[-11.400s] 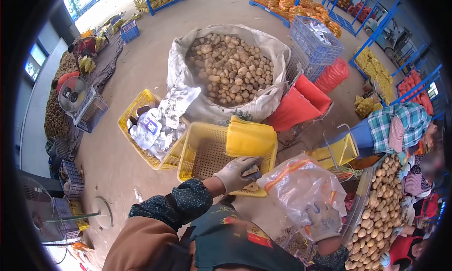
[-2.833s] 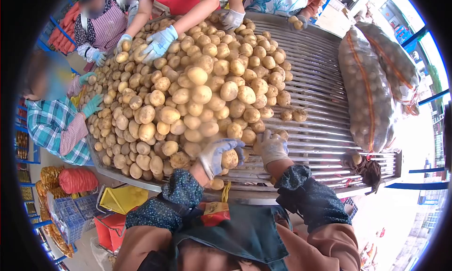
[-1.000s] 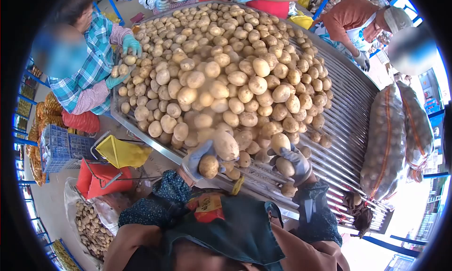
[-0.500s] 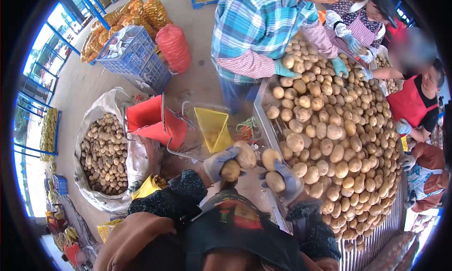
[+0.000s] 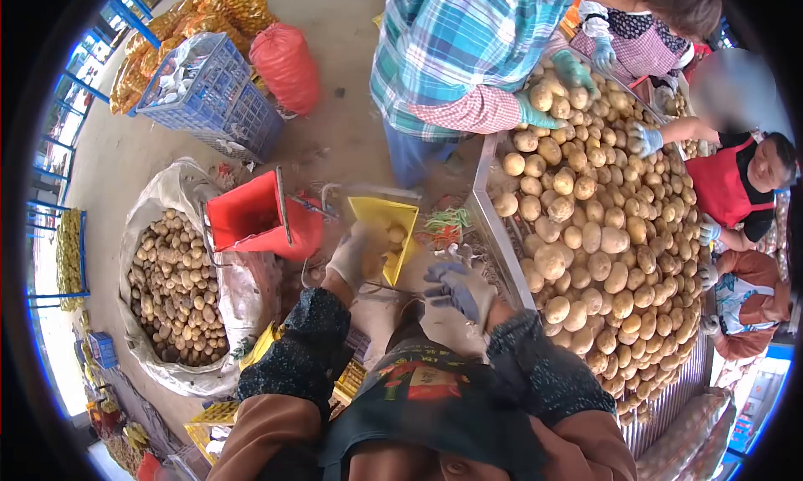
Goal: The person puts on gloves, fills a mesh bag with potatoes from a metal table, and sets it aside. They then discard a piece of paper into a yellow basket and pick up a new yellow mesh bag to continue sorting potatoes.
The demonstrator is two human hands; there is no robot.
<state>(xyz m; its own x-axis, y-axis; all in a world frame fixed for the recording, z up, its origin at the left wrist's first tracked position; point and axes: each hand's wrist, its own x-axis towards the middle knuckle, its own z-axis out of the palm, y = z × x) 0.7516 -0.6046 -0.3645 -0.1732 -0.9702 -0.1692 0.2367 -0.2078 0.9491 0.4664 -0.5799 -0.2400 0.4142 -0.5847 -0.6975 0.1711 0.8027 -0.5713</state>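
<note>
My left hand (image 5: 355,253), in a grey-white glove, is at the left side of a yellow funnel-shaped bin (image 5: 405,213). Motion smears its fingers, so I cannot tell whether they hold anything. Inside the bin some potatoes (image 5: 396,235) show, also blurred. My right hand (image 5: 462,290), gloved in grey, is between the bin and the metal sorting table (image 5: 495,238). Its fingers are spread apart with nothing in them. On the table lies a big heap of potatoes (image 5: 615,272).
A red chute (image 5: 293,228) hangs beside a white sack (image 5: 134,330) filled with small potatoes. Blue crates (image 5: 226,96) and a red sack (image 5: 284,67) stand farther back. A person in a plaid shirt (image 5: 468,46) works at the table's far end, with others along its right side.
Both hands held potatoes before. My left hand has moved forward and left to the yellow bin; my right hand has let go of its potatoes and shifted left, away from the table.
</note>
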